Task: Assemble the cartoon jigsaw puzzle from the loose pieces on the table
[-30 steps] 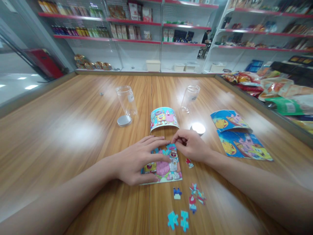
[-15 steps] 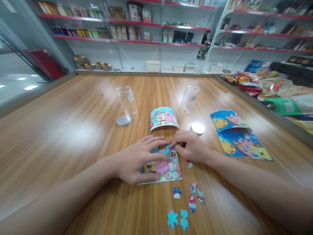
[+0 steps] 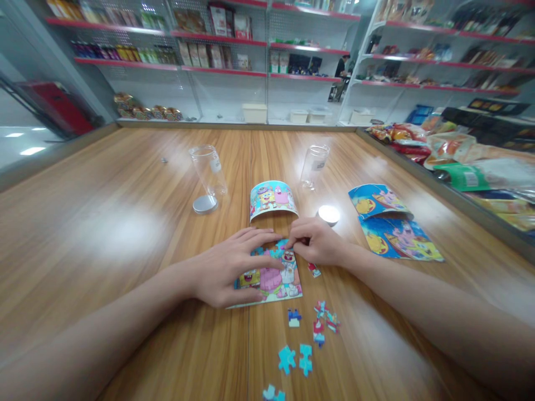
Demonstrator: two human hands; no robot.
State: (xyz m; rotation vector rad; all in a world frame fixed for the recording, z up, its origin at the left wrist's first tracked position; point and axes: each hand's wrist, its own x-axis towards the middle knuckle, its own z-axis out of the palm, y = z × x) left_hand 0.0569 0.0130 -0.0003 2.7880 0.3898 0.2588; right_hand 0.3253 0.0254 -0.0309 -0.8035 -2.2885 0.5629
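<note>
A partly assembled cartoon jigsaw puzzle (image 3: pixel 271 280) lies flat on the wooden table, with a gap and ragged edge along its far side. Across its left part rests my left hand (image 3: pixel 234 267), fingers spread and nothing held. My right hand (image 3: pixel 316 240) is pinched at the puzzle's far right corner, on a small puzzle piece mostly hidden by the fingertips. One loose red-and-white piece (image 3: pixel 314 270) lies just under that hand. Nearer to me are several loose pieces, among them a light blue piece (image 3: pixel 286 360) and a blue-and-white piece (image 3: pixel 294 318).
A curved picture card (image 3: pixel 273 199) stands beyond the puzzle. Two clear jars, a left jar (image 3: pixel 209 171) and a right jar (image 3: pixel 313 167), stand behind, with a silver lid (image 3: pixel 205 204) and a shiny lid (image 3: pixel 329 214). A blue picture sheet (image 3: pixel 401 238) lies right; snack bags (image 3: pixel 451 150) border the table.
The whole view has shifted slightly, so things appear further left, and another blue piece shows at the bottom edge. Both hands stay at the puzzle, the right fingertips still at its far right corner.
</note>
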